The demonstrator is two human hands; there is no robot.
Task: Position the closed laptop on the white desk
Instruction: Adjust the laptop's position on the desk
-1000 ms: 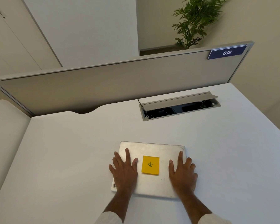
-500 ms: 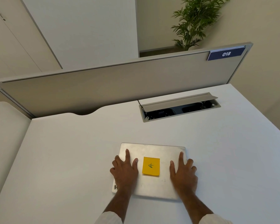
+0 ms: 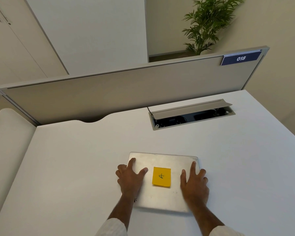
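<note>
A closed silver laptop (image 3: pixel 162 160) lies flat on the white desk (image 3: pixel 75 167), near the front edge and slightly right of the middle. A yellow sticky note (image 3: pixel 161 176) with a handwritten mark sits on the centre of its lid. My left hand (image 3: pixel 130 178) rests palm down on the lid's left side, its outer fingers reaching past the left edge. My right hand (image 3: pixel 194 183) lies palm down on the right side, with its outer fingers at the right edge. Both hands have their fingers spread.
Behind the laptop an open cable hatch (image 3: pixel 191 114) with a raised grey flap is set into the desk. A grey divider panel (image 3: pixel 126 92) with a blue "018" label (image 3: pixel 240 58) bounds the far edge. A neighbouring white surface (image 3: pixel 7 133) lies at left, and a plant (image 3: pixel 204 26) stands beyond.
Both hands have slid outward on the lid, from beside the note toward the laptop's left and right edges. The laptop itself has barely moved.
</note>
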